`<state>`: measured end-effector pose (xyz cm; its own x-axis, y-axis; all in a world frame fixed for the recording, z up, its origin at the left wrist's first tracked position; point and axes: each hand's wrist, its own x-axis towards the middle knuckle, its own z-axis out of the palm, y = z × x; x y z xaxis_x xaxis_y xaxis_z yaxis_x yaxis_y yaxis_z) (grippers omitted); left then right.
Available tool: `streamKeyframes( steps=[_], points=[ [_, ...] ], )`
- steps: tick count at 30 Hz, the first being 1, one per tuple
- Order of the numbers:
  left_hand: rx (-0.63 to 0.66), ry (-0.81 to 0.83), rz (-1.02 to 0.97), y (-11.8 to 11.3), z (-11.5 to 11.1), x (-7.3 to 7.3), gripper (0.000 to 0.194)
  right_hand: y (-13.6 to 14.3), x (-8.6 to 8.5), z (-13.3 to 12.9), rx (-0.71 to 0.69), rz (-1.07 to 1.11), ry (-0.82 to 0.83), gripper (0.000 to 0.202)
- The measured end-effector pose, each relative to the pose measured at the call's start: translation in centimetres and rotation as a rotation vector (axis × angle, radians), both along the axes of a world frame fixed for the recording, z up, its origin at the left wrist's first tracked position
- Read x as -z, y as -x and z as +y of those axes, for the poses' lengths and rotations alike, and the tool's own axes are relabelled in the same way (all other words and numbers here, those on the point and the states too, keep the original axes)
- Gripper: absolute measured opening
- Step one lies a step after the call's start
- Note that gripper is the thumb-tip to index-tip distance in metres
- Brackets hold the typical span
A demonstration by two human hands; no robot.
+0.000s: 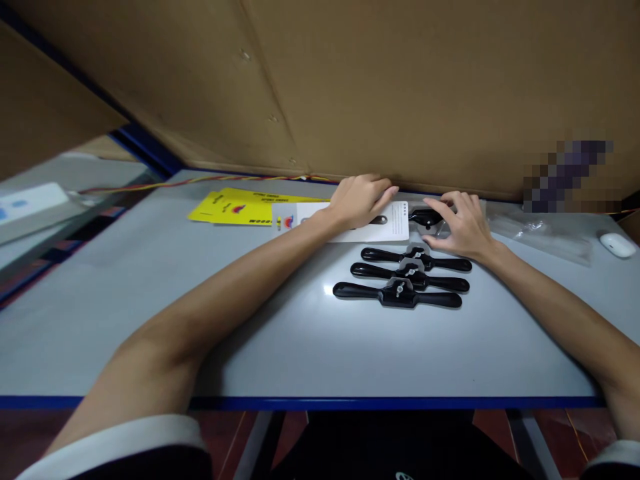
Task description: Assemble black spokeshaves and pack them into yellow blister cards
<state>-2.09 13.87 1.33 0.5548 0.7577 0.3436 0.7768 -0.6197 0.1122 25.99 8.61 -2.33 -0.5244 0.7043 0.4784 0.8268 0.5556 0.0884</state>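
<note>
My left hand [361,202] rests over a white printed card [395,230], its fingers bent together at the card's upper edge. Clear plastic shows around the card's ends. My right hand [463,223] has its thumb and fingers around the middle of a black spokeshave [424,217], whose left handle goes behind the card's right edge. Below the hands lie three more black spokeshaves, stacked in a near-parallel row: an upper one [384,255], a middle one [375,270] and a front one [357,290]. Each has a pale metal blade at its centre.
Yellow printed cards [225,208] lie left of the white card. Clear plastic bags [545,237] are at the right, with a white mouse-shaped object [617,245] beyond. A cardboard wall [400,87] rises behind the grey table [280,353]. A white box [35,203] with wires stands far left.
</note>
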Motion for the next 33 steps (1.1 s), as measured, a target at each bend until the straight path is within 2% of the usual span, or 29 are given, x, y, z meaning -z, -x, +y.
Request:
streamKeyframes(
  steps=[5,14,20,23,28,31,33],
  points=[
    [0.017,-0.017,-0.019,-0.6,-0.3,-0.2,0.05,0.2,-0.4,-0.2,0.018,-0.003,0.026,0.073],
    [0.038,-0.008,0.058,-1.7,0.1,0.5,0.061,0.4,-0.1,0.0,-0.029,-0.017,-0.006,0.06],
    [0.101,0.045,0.08,-2.8,0.0,1.1,0.054,0.4,-0.1,0.3,-0.053,-0.04,0.017,0.066],
    [0.079,0.065,0.095,-2.7,0.2,0.7,0.055,0.5,-0.3,0.3,-0.043,-0.03,0.034,0.07],
    [0.035,0.051,0.162,-2.4,0.3,-0.3,0.076,0.5,-0.7,0.1,-0.03,0.03,0.016,0.083],
    [-0.034,0.003,0.197,-1.9,0.4,-0.6,0.084,0.2,-0.3,0.2,0.006,0.149,0.041,0.073],
    [-0.054,-0.022,0.225,-1.4,0.6,-0.8,0.083,0.1,0.2,0.4,0.093,0.266,0.067,0.063]
  ],
)
